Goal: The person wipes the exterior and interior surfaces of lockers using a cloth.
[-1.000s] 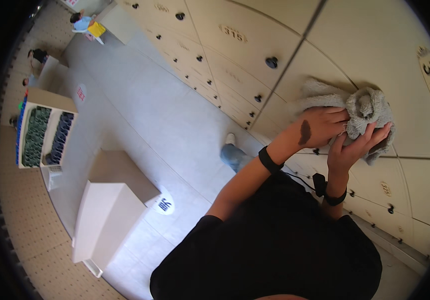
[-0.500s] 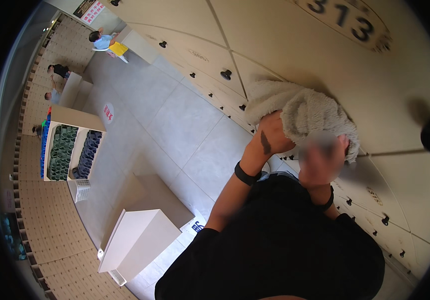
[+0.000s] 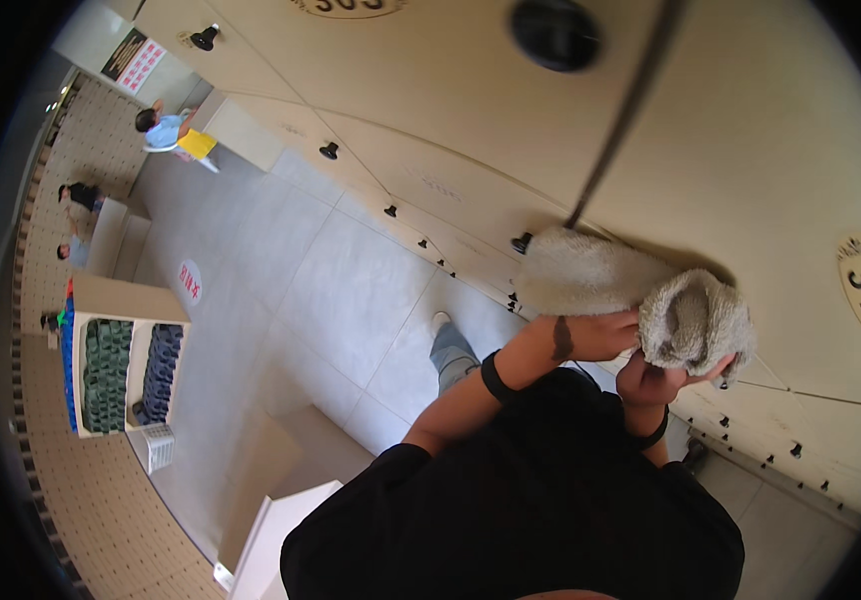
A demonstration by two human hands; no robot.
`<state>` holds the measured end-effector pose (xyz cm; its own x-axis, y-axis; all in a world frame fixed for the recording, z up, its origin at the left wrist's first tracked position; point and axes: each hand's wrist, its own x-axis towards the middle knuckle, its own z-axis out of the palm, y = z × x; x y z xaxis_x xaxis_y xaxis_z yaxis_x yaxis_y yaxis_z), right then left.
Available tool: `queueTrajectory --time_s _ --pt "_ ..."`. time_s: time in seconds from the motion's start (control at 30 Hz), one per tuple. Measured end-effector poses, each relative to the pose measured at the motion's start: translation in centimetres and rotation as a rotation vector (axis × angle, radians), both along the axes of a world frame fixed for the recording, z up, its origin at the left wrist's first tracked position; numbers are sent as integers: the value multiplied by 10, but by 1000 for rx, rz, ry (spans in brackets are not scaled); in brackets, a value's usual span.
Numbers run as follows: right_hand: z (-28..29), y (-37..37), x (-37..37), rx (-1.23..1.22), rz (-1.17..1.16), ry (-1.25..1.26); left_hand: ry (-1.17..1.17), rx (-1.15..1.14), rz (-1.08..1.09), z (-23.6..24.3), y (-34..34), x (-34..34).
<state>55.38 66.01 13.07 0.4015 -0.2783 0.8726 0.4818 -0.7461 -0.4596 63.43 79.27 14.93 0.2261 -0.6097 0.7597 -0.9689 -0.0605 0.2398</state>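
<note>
A beige-grey towel (image 3: pixel 591 272) is bunched up close against the locker fronts, with one flap spread toward the left and a rolled lump at its right end. My left hand (image 3: pixel 601 338) reaches in from the left, its fingers closed on the lower edge of the towel. Under the rolled lump, my right hand (image 3: pixel 656 382) is closed around the cloth, and the towel hides part of its fingers. Both hands are close together in front of my chest, each with a dark band at the wrist.
Tan locker doors (image 3: pixel 431 70) with black knobs (image 3: pixel 554 34) line the right side. At the left stand a shelf of slippers (image 3: pixel 131 290), a white basket (image 3: pixel 159 447) and a white-topped stand (image 3: pixel 276 530). A seated person (image 3: pixel 163 130) and others are farther off.
My view has shifted along the lockers, so the oval plate now sits lower at the right. The towel is rolled tighter over my right hand. One of my legs has come into view.
</note>
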Motion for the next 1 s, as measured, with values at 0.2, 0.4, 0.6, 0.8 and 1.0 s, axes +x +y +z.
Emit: queueTrajectory --time_s 0.2,0.4,0.6,0.8,1.0 --pt "28 97 41 -182 -34 176 28 -146 113 56 103 52" --pt "54 192 105 -391 -16 133 136 -231 96 53 200 111" --pt "59 279 163 -470 -81 184 204 -177 201 30 284 157" --pt "75 376 226 -568 -30 162 457 -436 383 5 357 194" --pt "61 440 268 -730 204 491 991 -723 315 -75 395 200"
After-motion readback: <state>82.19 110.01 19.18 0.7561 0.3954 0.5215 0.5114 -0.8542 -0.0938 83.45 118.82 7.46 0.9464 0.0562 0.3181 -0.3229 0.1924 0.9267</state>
